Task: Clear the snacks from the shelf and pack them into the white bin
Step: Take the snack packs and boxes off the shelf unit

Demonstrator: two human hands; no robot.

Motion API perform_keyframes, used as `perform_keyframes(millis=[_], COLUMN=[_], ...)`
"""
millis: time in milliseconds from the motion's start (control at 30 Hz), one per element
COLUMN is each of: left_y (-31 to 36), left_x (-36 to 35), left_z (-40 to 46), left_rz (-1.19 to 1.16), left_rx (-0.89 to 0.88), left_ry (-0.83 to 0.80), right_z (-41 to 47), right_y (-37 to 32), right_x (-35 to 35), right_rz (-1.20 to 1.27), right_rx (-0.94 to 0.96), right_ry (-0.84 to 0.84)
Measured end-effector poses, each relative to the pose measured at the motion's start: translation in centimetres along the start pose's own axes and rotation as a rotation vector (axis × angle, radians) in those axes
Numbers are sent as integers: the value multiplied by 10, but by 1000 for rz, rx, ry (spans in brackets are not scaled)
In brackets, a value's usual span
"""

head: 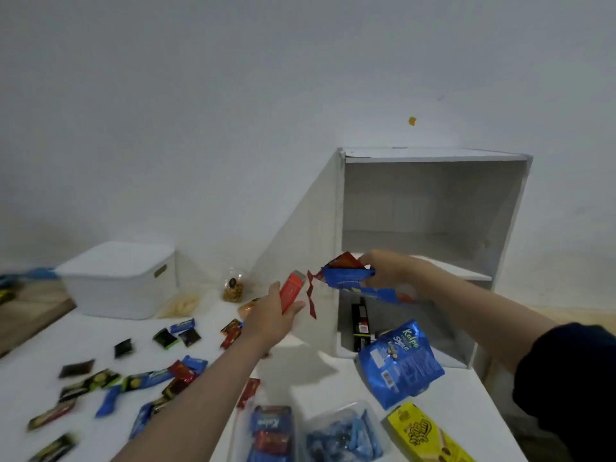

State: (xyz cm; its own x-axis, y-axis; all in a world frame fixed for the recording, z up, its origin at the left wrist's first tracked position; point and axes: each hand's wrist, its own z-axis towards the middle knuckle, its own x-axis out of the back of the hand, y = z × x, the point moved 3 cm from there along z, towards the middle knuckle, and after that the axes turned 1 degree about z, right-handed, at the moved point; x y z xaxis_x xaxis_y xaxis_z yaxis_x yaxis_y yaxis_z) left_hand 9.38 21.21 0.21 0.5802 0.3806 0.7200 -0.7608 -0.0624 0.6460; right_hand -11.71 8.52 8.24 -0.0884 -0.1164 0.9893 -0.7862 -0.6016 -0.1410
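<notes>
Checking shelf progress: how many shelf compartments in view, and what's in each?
2. The upper compartment shows nothing inside. The lower compartment holds a dark box standing at its left; the right hand and its packets hide part of it.

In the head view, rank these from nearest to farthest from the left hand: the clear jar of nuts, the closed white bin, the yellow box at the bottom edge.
From the left hand, which grips an orange pack:
1. Clear jar of nuts, just to its left, near the wall.
2. Yellow box, lower right, at the table's front edge.
3. White bin, far left, lid on.
</notes>
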Motion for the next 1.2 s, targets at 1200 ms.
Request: perform_keyframes(millis=[1200], left_y=[-506], left_x=[361], left_z=[-421], left_rz=[-225], left_rx=[1238], left_ry=[894], right_z=[82], right_y=[-839], right_x=[-337], right_rz=[213], right_rx=[983], right_ry=[-588])
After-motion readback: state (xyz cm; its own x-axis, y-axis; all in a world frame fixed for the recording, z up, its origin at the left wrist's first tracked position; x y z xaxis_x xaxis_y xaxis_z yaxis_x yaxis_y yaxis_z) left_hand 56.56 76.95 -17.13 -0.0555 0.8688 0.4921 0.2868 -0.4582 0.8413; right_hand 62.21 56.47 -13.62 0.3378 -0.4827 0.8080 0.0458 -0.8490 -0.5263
